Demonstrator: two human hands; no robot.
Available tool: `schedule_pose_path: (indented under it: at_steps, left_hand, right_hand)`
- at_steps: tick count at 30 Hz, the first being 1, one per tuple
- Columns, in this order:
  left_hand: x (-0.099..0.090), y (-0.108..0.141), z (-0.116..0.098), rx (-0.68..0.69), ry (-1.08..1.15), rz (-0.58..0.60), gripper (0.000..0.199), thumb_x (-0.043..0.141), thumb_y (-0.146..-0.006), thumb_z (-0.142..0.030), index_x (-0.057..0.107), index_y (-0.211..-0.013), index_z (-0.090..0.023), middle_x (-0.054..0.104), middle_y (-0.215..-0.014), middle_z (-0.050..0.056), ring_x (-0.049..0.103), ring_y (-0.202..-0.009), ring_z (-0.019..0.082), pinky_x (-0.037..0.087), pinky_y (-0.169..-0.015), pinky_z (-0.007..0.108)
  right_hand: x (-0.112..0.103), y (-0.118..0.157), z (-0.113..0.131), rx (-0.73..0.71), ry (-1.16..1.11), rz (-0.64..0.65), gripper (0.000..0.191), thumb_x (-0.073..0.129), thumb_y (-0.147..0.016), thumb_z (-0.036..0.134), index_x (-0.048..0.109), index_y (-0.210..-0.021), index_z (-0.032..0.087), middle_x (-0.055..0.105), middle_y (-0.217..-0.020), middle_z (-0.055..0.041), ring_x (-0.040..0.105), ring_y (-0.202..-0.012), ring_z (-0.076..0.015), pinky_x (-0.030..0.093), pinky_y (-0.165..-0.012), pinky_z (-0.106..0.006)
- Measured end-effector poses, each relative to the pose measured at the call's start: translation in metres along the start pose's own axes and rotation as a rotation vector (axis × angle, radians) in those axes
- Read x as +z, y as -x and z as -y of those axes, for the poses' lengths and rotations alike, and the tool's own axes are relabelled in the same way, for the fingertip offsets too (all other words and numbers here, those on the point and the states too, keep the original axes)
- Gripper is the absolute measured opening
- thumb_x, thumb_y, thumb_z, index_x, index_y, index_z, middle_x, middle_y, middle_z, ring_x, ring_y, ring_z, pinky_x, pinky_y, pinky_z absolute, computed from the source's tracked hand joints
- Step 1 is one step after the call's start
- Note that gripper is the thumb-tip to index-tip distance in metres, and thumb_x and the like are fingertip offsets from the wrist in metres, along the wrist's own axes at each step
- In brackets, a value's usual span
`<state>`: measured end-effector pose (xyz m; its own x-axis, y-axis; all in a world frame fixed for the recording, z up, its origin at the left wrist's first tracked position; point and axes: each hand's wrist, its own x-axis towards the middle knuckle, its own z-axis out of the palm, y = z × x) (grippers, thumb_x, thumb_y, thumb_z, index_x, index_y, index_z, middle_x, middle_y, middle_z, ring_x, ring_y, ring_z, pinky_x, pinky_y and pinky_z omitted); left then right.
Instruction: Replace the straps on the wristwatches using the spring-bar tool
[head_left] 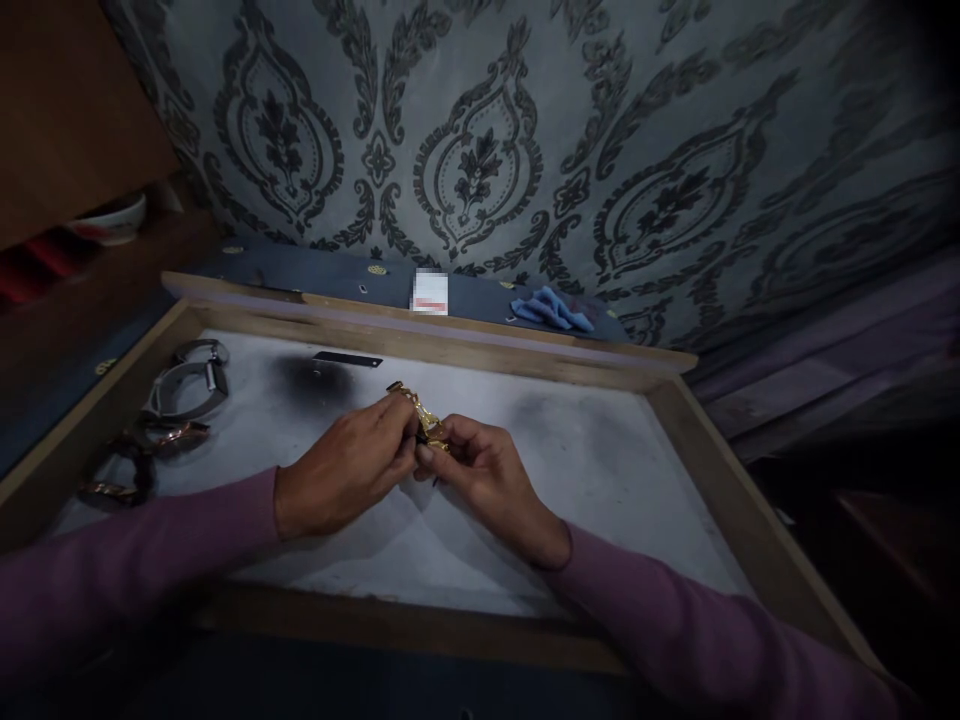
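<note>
A gold-coloured wristwatch point(421, 408) with a link band is held between both hands above the white floor of a shallow wooden tray. My left hand point(352, 460) is closed on the band's left side, its thumb and fingers pinched together. From the other side, my right hand point(487, 475) pinches the watch's right end between thumb and fingers. Parts of the watch are hidden behind the fingertips. Left of my left hand lie several other watches: a grey one point(187, 390), a rose-gold one point(176, 437) and a dark one point(116, 475).
A wooden tray point(697, 470) with raised sides surrounds the hands. A thin black strip point(347, 359) lies near its back wall. Behind the tray are a small white box point(430, 292) and a blue cloth point(553, 308). A bowl point(112, 218) sits on the left shelf.
</note>
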<state>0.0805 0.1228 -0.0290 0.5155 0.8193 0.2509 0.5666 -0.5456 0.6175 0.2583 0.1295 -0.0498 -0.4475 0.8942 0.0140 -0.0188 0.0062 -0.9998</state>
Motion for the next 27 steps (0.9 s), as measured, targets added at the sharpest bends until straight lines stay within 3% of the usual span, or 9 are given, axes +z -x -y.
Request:
schedule_pose_path:
  at_steps: [9,15,20,27]
  left_hand:
    - [-0.005,-0.002,-0.005,0.001,-0.047,-0.015,0.009,0.041,-0.09,-0.016,0.04,-0.082,-0.02,0.051,-0.076,-0.002,0.046,-0.061,0.013,0.035,-0.057,0.026]
    - [-0.005,0.001,0.003,0.062,-0.064,-0.041,0.01,0.04,-0.094,-0.016,0.044,-0.086,-0.02,0.056,-0.081,0.0,0.053,-0.068,0.014,0.041,-0.06,0.026]
    - [-0.009,0.004,0.011,0.253,-0.274,-0.088,0.019,0.04,-0.096,-0.014,0.053,-0.11,-0.016,0.062,-0.102,0.009,0.059,-0.095,0.021,0.049,-0.076,0.032]
    - [-0.005,0.001,0.018,0.444,-0.463,-0.198,0.021,0.045,-0.096,-0.012,0.061,-0.108,-0.016,0.07,-0.099,0.008,0.063,-0.092,0.021,0.05,-0.078,0.034]
  right_hand:
    - [0.005,0.003,0.01,0.06,-0.078,-0.051,0.027,0.075,-0.075,0.04,0.062,-0.068,0.018,0.062,-0.062,0.0021,0.059,-0.057,-0.0102,0.05,-0.059,-0.024]
    - [0.003,0.001,0.007,0.157,-0.213,-0.125,0.018,0.074,-0.072,0.03,0.064,-0.064,0.018,0.063,-0.059,0.0021,0.055,-0.052,-0.0098,0.045,-0.055,-0.024]
    - [-0.001,-0.002,0.003,0.251,-0.337,-0.13,0.015,0.073,-0.069,0.027,0.064,-0.063,0.017,0.065,-0.06,0.0015,0.056,-0.051,-0.0093,0.039,-0.053,-0.022]
    - [0.0,-0.001,0.006,0.414,-0.55,-0.045,0.011,0.075,-0.067,0.021,0.065,-0.067,0.016,0.063,-0.06,0.0029,0.056,-0.054,-0.0086,0.041,-0.053,-0.02]
